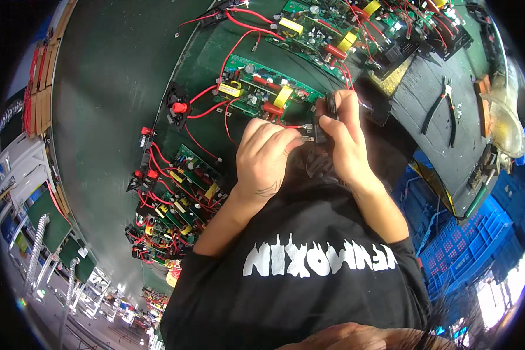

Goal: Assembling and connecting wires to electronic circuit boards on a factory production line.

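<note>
My right hand (pixel 349 140) is closed round a small black plastic part (pixel 331 106) with metal tabs, held at the near edge of a circuit board. My left hand (pixel 262 156) pinches close to those tabs. A thin red wire (pixel 291 126) with a metal terminal runs just above its fingertips to the part. What exactly the left fingertips grip is partly hidden by them. Just beyond both hands lies the green circuit board (pixel 254 96), carrying yellow transformers and red components. Thick red wires join it to a black end panel (pixel 175 108) with a red knob.
More wired boards (pixel 178 195) are crowded at the left, and others (pixel 315 29) lie at the far side of the dark green bench (pixel 111 116). Black-handled pliers (pixel 440 111) rest on a dark board at the right. Below that stands a blue crate (pixel 466 245).
</note>
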A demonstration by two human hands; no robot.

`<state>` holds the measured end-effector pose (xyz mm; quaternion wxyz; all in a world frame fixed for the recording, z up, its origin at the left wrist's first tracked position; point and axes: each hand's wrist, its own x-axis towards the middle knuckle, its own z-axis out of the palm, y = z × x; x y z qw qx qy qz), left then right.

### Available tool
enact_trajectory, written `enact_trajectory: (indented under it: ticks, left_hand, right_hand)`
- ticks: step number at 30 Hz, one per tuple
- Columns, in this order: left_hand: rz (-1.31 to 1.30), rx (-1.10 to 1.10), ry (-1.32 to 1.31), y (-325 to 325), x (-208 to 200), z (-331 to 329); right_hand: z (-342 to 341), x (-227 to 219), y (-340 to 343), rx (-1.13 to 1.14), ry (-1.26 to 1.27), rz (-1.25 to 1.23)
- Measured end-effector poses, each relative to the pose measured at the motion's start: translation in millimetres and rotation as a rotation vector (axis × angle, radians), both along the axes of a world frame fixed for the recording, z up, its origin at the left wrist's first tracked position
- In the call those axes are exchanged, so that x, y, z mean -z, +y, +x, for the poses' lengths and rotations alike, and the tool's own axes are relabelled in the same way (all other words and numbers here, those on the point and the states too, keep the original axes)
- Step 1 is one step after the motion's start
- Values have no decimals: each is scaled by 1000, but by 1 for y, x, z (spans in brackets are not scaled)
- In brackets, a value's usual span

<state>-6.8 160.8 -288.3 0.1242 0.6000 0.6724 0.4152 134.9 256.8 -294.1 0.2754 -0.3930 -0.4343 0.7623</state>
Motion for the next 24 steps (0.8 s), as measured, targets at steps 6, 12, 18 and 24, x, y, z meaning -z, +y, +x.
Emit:
enact_trajectory:
  ticks: [6,12,18,24]
  left_hand:
    - [-11,-2,-46,-2,2,-1]
    - [-10,-2,-50,-1,1,2]
    - [56,55,38,2,0,1]
    - [26,139,196,-10,-39,-20]
  right_hand:
    - [2,1,-1,-18,-23,21]
    - [-2,1,-7,-5,-71,226]
    - [-3,2,-6,-10,-76,270]
    - [9,6,-6,43,-50,225]
